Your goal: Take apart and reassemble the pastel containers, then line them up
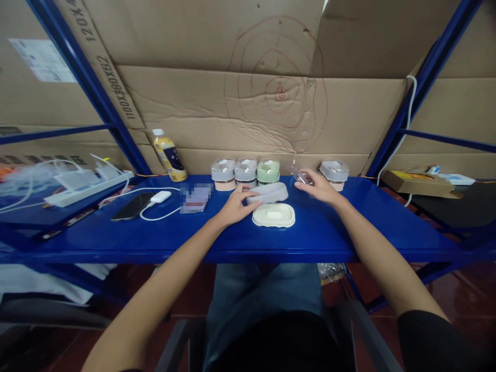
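Note:
My left hand [235, 205] grips the left end of a translucent whitish oblong cover [273, 192], fingers on top and thumb at the near side. Just in front of that cover, a cream oval base [273, 215] with a raised middle lies on the blue shelf. My right hand [320, 187] is closed on a small clear plastic piece [304, 177], whose exact kind I cannot make out. Behind the left hand stand lidded containers: one pink [225, 184], one greyish [245, 170] and one green [268, 170]. Another pink container [335, 171] stands behind the right hand.
On the left are a yellow drink bottle [170, 157], a black phone [134, 206], a white charger [160, 197] with its cable, and a blurred-out flat item [196, 198]. Cardboard [174, 98] backs the shelf. A power strip [89, 189] and an open carton [420, 183] lie beyond its sides.

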### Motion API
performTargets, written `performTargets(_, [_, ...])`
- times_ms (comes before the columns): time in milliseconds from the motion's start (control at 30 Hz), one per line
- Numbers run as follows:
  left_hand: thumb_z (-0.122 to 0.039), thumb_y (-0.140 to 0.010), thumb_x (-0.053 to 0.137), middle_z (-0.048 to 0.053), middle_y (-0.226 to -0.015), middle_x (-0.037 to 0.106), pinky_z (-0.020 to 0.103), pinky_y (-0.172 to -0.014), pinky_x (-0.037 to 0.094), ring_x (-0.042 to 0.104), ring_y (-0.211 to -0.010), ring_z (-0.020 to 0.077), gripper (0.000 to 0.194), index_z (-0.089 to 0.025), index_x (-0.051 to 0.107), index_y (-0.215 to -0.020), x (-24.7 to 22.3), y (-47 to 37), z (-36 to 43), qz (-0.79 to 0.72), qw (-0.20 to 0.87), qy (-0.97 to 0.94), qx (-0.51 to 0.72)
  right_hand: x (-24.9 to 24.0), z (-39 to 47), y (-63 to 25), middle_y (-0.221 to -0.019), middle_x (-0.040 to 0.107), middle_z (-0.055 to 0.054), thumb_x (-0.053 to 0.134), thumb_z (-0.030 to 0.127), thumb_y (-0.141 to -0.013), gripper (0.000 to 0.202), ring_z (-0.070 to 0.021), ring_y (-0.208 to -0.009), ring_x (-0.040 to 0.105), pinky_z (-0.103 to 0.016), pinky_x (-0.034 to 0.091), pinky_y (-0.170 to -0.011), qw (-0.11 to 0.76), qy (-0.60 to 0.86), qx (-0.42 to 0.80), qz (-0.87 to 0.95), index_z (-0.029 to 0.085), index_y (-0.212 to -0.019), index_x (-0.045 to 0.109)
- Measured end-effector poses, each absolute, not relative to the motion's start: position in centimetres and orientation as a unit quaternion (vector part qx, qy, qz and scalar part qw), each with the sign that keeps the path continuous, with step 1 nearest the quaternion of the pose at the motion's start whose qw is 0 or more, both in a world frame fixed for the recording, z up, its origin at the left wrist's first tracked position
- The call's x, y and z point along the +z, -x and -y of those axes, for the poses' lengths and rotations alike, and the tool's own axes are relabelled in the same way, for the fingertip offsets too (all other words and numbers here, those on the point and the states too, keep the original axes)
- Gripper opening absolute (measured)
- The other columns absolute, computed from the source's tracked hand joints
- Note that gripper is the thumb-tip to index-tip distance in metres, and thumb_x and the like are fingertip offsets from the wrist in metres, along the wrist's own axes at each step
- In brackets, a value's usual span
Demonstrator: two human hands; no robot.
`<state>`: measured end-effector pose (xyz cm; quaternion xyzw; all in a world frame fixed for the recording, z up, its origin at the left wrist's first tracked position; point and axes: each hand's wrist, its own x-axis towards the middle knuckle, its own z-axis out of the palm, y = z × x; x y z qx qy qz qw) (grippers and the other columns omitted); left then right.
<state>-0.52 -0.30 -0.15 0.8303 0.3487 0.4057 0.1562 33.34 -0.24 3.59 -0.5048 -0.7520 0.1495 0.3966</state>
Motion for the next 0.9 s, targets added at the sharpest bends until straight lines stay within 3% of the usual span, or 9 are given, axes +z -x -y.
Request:
performTargets(200, [-0.060,-0.091,0.067,0.011,-0.120,0.061,0.053,-0.117,0.047,0.060,-0.124,0.0332,0.046,-0.022,0.082,-0.114,-0.1,1.7,-0.7,-0.424,0.109,-0.787,0.434,4.0,0.6,-33.4,-0.111,0.078,-0.014,0.058,0.072,-0.093,0.069,-0.0330,-0.101,0.074,-0.052,0.061,-0.093,0.365,0.508,0.182,0.759,0.020,-0.139,0.060])
performTargets(467, [-0.053,-0.096,0.068,0.013,-0.149,0.050,0.052,-0.125,0.041,0.052,-0.142,0.0349,0.043,-0.025,0.079,-0.127,0.8,-0.5,3.0,-0.281,0.107,-0.914,0.273,4.2,0.7,-33.2,-0.102,0.079,-0.011,0.056,0.069,-0.097,0.063,-0.0303,-0.095,0.075,-0.047,0.061,-0.089,0.393,0.510,0.189,0.741,0.022,-0.138,0.060])
performTargets(733, [-0.047,-0.088,0.077,0.013,-0.146,0.052,0.050,-0.122,0.045,0.057,-0.138,0.0354,0.041,-0.023,0.078,-0.122,0.8,-0.5,3.1,-0.272,0.085,-0.921,0.265,3.6,1.7,-31.3,-0.136,0.072,-0.012,0.077,0.059,-0.085,0.069,-0.0335,-0.122,0.069,-0.054,0.055,-0.107,0.341,0.404,0.159,0.834,0.024,-0.143,0.063])
performTargets(900, [-0.053,-0.075,0.088,0.016,-0.139,0.059,0.053,-0.116,0.050,0.060,-0.132,0.0374,0.081,-0.019,0.057,-0.142,0.3,-0.9,3.0,-0.294,0.126,-0.906,0.278,3.7,3.1,-28.9,-0.139,0.071,-0.013,0.083,0.057,-0.079,0.081,-0.0323,-0.119,0.070,-0.052,0.056,-0.104,0.298,0.340,0.148,0.879,0.024,-0.150,0.060])
